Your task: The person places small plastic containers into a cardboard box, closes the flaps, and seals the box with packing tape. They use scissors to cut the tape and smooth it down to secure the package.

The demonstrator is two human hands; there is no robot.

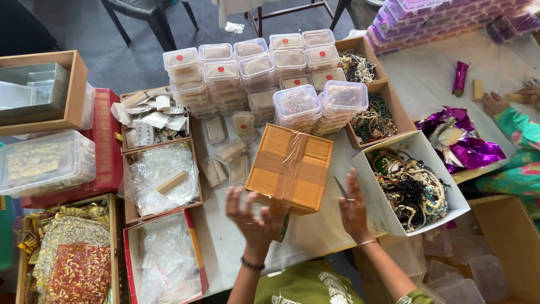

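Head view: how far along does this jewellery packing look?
Done: many filled, lidded clear boxes stand stacked at the back of the table. In hand: both hands are open, the left hand and right hand at the near edge of a taped cardboard box; neither grips it. Left: the white box holds tangled necklaces, and empty containers wait lower right.

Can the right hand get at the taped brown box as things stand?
Probably yes: the right hand hangs open beside the taped brown box, just off its near right corner, with nothing between them.
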